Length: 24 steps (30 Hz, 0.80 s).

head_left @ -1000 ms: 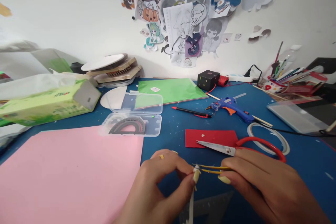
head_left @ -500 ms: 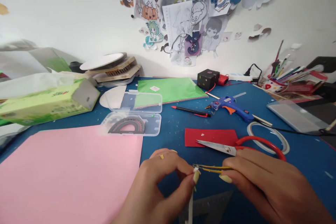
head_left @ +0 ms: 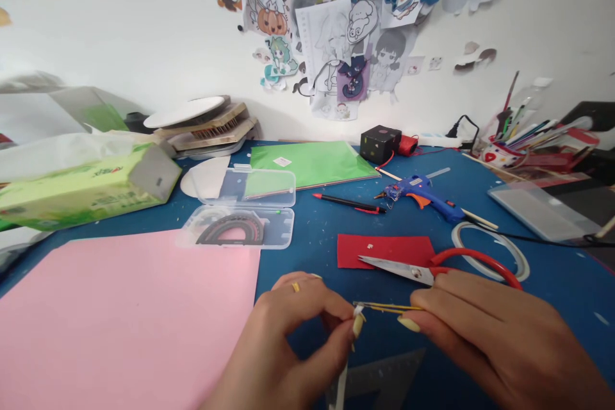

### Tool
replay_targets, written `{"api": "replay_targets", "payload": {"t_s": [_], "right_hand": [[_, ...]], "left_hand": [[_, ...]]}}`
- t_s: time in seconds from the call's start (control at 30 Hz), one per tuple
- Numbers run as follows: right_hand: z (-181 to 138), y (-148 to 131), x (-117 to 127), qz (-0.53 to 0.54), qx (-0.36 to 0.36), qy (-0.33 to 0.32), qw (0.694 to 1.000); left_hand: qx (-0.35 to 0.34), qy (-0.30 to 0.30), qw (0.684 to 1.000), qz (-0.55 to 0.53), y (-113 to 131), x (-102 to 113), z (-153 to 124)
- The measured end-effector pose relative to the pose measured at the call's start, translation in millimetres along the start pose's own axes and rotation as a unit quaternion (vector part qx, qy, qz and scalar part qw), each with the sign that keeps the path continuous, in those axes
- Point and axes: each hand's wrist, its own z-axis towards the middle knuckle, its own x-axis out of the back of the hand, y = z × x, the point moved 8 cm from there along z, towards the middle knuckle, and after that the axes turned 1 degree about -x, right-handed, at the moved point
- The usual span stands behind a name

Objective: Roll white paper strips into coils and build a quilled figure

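Note:
Between thumb and forefinger, my left hand [head_left: 300, 327] pinches a narrow white strip [head_left: 341, 387] whose tail hangs down below the fingers. A small white end pokes out above the fingertips. My right hand [head_left: 490, 327] grips a pair of yellow tweezers [head_left: 391, 307], their tips pointing left and meeting the strip's white end. Whether the tips are clamped on it is too small to tell. Just beyond the right hand lie scissors [head_left: 418, 273] with red handles, resting partly on a red piece of paper [head_left: 384, 246]. A clear set square [head_left: 384, 378] lies under the hands.
Pink paper [head_left: 134, 307] covers the left front of the blue table. Behind it sits an open plastic case [head_left: 283, 234] with a protractor. A blue glue gun [head_left: 432, 198], a pen [head_left: 348, 203] and a roll of tape [head_left: 523, 266] lie to the right. A tissue pack [head_left: 86, 189] is at left.
The tweezers' arms have come closer together as my right hand squeezes them. My left hand stays almost in place, and the strip's hanging tail has swung slightly left.

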Motion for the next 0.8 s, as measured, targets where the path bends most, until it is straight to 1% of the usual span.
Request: {"api": "replay_targets", "payload": {"t_s": [0.1, 0.2, 0.27, 0.33, 0.4, 0.47, 0.53, 0.6, 0.67, 0.73, 0.8], "right_hand": [[-1.2, -3.2, 1.6, -0.028, 0.018, 0.023, 0.999], [-3.5, -8.6, 5.0, -0.066, 0.047, 0.054, 0.995], [-4.3, -12.1, 5.9, -0.09, 0.061, 0.061, 0.992], [-3.8, -15.8, 6.4, -0.111, 0.07, 0.065, 0.989], [-2.5, -20.0, 8.6, -0.134, 0.077, 0.08, 0.985], [-1.8, -24.9, 12.2, -0.157, 0.088, 0.108, 0.978], [-2.3, -28.2, 13.5, -0.168, 0.101, 0.125, 0.972], [-3.2, -27.3, 11.8, -0.166, 0.101, 0.124, 0.973], [-4.1, -23.6, 8.0, -0.154, 0.091, 0.113, 0.977], [-4.0, -19.5, 4.0, -0.131, 0.074, 0.102, 0.983], [-2.2, -15.2, 0.3, -0.098, 0.05, 0.093, 0.99]], "left_hand": [[0.039, -0.003, 0.999, -0.025, -2.9, 0.0, 0.2], [0.104, -0.038, 0.991, -0.072, -10.3, -5.0, -1.0], [0.145, -0.075, 0.981, -0.109, -15.4, -10.8, -3.1], [0.171, -0.096, 0.97, -0.145, -18.7, -14.4, -4.8], [0.201, -0.101, 0.957, -0.185, -21.9, -16.2, -6.2], [0.24, -0.104, 0.939, -0.225, -24.9, -19.0, -8.2], [0.264, -0.11, 0.925, -0.25, -25.3, -22.1, -9.6], [0.26, -0.105, 0.927, -0.248, -23.7, -22.2, -9.1], [0.226, -0.083, 0.948, -0.206, -21.7, -17.5, -6.7], [0.157, -0.046, 0.979, -0.122, -16.9, -8.8, -3.0], [0.07, -0.019, 0.997, -0.031, -8.5, -2.0, -0.6]]}}
